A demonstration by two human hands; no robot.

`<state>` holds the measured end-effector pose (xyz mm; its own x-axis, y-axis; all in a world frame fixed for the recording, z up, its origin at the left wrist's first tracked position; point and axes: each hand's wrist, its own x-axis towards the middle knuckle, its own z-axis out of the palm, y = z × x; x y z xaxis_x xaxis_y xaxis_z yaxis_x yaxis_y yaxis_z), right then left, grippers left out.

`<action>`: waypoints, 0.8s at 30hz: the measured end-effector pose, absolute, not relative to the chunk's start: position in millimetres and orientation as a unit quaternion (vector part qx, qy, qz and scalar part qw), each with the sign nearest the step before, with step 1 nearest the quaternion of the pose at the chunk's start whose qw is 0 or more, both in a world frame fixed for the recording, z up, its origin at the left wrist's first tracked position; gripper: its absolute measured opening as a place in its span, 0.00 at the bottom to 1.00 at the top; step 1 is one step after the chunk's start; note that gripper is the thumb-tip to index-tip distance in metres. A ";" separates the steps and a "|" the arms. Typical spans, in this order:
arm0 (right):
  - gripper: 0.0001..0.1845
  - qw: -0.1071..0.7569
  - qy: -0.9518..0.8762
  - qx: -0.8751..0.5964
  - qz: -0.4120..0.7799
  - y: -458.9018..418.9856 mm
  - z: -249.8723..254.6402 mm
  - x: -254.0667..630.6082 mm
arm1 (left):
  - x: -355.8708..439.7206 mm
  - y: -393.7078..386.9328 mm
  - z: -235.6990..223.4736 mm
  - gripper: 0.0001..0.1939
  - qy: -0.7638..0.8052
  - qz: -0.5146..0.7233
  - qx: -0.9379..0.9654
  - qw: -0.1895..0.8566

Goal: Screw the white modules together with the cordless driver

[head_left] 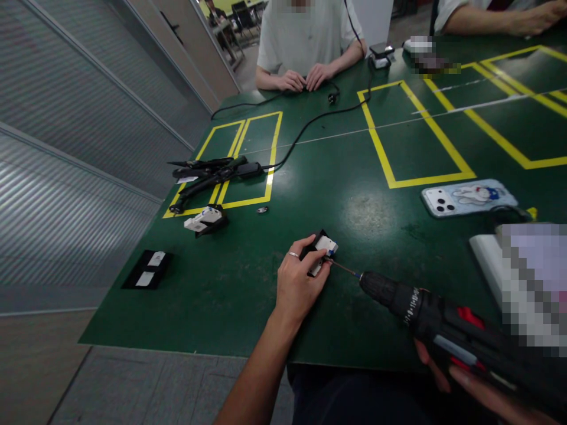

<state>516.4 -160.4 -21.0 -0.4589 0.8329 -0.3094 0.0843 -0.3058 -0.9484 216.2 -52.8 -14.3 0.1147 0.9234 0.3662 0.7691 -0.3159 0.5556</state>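
Note:
My left hand, a ring on one finger, grips a small white block on a black base against the green table. Its fingers cover part of the block. My right hand is wrapped round the handle of a black and red cordless drill, with much of the grip hidden by the tool body. From the drill's chuck a long thin bit reaches left, its tip at the white block beside my left fingertips. Whether the tip sits in a screw I cannot tell.
Another white and black block stands left, near a black piece with white labels. Beyond lie a black corded tool and a small oval metal piece. A phone lies right. A person sits opposite, hands on a cable.

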 end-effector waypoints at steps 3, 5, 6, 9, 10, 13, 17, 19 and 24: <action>0.24 0.257 -0.530 -0.423 0.689 -157.8 -23.2 518.1 | 216.4 -52.7 -14.3 0.10 0.575 0.334 0.738 0.112; 0.23 0.249 -0.530 -0.407 0.701 -154.4 -21.9 520.1 | 216.6 -52.6 -14.2 0.10 0.576 0.330 0.740 0.111; 0.21 0.245 -0.529 -0.400 0.707 -152.3 -20.0 521.3 | 216.6 -52.6 -14.1 0.10 0.576 0.330 0.740 0.111; 0.17 0.234 -0.515 -0.380 0.731 -146.7 -12.4 524.5 | 216.7 -52.7 -14.0 0.10 0.578 0.331 0.738 0.107; 0.16 0.231 -0.514 -0.378 0.735 -145.7 -10.3 525.1 | 216.6 -52.7 -14.0 0.10 0.578 0.332 0.738 0.107; 0.18 0.233 -0.536 -0.396 0.708 -146.8 -9.6 523.6 | 216.3 -52.8 -14.5 0.10 0.578 0.331 0.738 0.105; 0.21 0.261 -0.571 -0.428 0.650 -153.2 -18.2 514.6 | 216.3 -52.6 -15.1 0.10 0.578 0.330 0.739 0.106; 0.20 0.288 -0.566 -0.420 0.649 -155.4 -21.4 511.1 | 216.6 -52.4 -14.9 0.09 0.577 0.331 0.738 0.107; 0.14 0.270 -0.533 -0.425 0.681 -156.6 -17.9 513.9 | 217.5 -51.9 -13.1 0.09 0.576 0.336 0.737 0.106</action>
<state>513.9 -156.6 -17.9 -0.4935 0.8195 -0.2913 0.0857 -0.2875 -0.9539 217.5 -51.9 -13.1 0.1097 0.9211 0.3735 0.7782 -0.3133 0.5443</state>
